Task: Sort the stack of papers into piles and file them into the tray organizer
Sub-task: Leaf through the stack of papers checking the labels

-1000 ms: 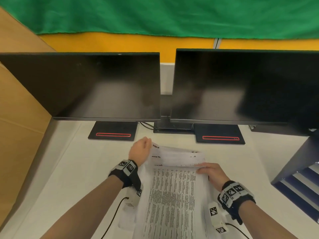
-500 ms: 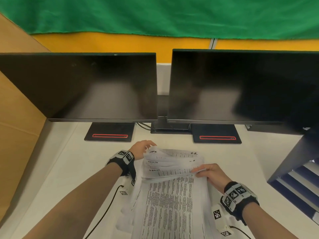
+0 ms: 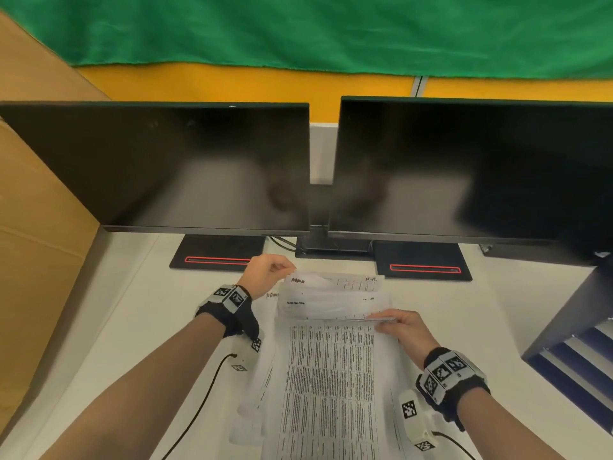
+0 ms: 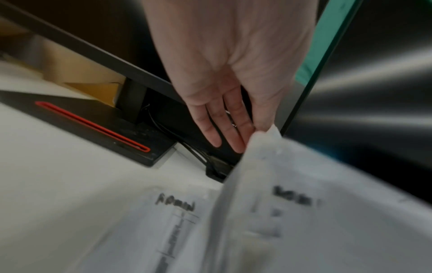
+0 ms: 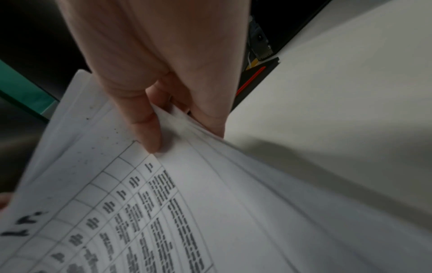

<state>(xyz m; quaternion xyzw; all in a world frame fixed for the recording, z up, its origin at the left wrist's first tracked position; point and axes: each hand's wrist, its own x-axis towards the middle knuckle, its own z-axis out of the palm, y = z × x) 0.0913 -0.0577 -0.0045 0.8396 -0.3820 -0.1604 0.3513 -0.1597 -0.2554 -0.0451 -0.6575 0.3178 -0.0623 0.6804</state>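
Observation:
A stack of printed papers (image 3: 328, 376) lies in the middle of the white desk (image 3: 139, 327). Its upper sheets (image 3: 331, 293) are raised and fanned at the far end. My left hand (image 3: 288, 268) pinches the far left corner of the top raised sheet (image 4: 304, 212), its other fingers (image 4: 210, 129) straight. My right hand (image 3: 381, 322) pinches the right edge of several sheets (image 5: 187, 212), thumb (image 5: 149, 129) on top and fingers beneath. The dark blue tray organizer (image 3: 570, 353) stands at the right edge, partly cut off.
Two dark monitors (image 3: 172, 167) (image 3: 464, 167) stand close behind the papers, on black bases with red stripes (image 3: 219, 252) (image 3: 421, 263). Cables (image 3: 282, 242) run between the bases. A cardboard panel (image 3: 36, 227) borders the desk on the left.
The raised sheets have fanned apart into separate layers between my hands. My left hand stays at the far left corner and my right hand at the right edge.

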